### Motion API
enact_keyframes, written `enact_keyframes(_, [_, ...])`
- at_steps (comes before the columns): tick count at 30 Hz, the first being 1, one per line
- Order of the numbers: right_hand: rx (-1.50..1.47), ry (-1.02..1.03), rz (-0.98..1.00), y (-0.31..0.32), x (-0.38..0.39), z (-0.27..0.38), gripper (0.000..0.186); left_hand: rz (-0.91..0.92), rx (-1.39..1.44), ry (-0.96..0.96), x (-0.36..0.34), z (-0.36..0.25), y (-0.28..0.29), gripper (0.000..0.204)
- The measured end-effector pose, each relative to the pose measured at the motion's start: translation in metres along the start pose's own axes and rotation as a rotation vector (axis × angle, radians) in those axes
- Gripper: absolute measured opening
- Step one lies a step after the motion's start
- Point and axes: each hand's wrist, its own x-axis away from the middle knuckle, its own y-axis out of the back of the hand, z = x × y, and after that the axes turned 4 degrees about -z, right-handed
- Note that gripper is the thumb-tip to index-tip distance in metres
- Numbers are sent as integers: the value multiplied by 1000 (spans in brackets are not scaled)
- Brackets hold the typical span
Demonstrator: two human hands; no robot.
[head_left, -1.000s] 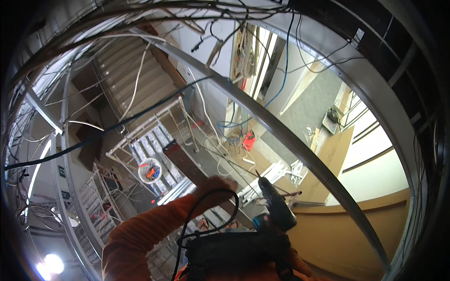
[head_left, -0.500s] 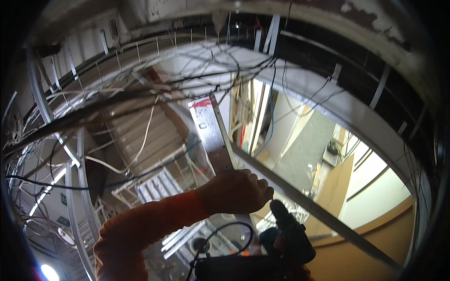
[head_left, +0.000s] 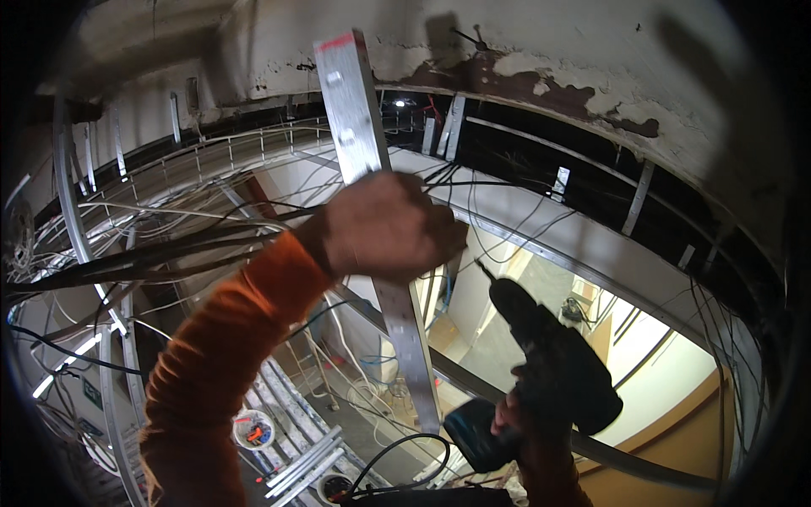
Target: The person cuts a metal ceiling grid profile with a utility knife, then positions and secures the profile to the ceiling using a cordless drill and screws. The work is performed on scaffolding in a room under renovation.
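My left hand (head_left: 393, 224) is wrapped round a long metal profile (head_left: 348, 110), a shiny channel with a red-marked upper end and holes along its face. It stands nearly upright, its top in front of the ceiling and its lower part running down past my wrist. To the right, my right hand (head_left: 505, 416) grips a dark cordless drill (head_left: 557, 359) by its handle, partly hidden behind the tool. The drill's thin bit (head_left: 484, 269) points up and to the left, apart from the profile.
Bundled cables (head_left: 169, 245) cross at left, beside hanging metal rails (head_left: 72, 194). Peeling ceiling (head_left: 557, 68) lies overhead. A beam (head_left: 625, 452) slants below the drill. Far below are a white bucket (head_left: 253, 429) and a slatted platform (head_left: 291, 414).
My left hand and the metal profile have risen, bringing the red end up in front of the ceiling. The drill has come up and to the right, more fully into view.
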Motion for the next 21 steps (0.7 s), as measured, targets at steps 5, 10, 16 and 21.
enact_keyframes(5, [-115, 78, -14, -37, -29, 29, 53, -161, 14, -35, -18, 47, -15, 13])
enact_keyframes(10, [17, 190, -54, -65, -62, 42, 50, -203, 118, -54, -24, 65, -32, 15])
enact_keyframes(16, [222, 175, -50, -65, -117, 36, 47, -310, 111, -160, -29, 79, -48, 30])
enact_keyframes(21, [183, 35, 207, -61, -156, 13, 46, -490, 172, -210, -31, 93, -36, 32])
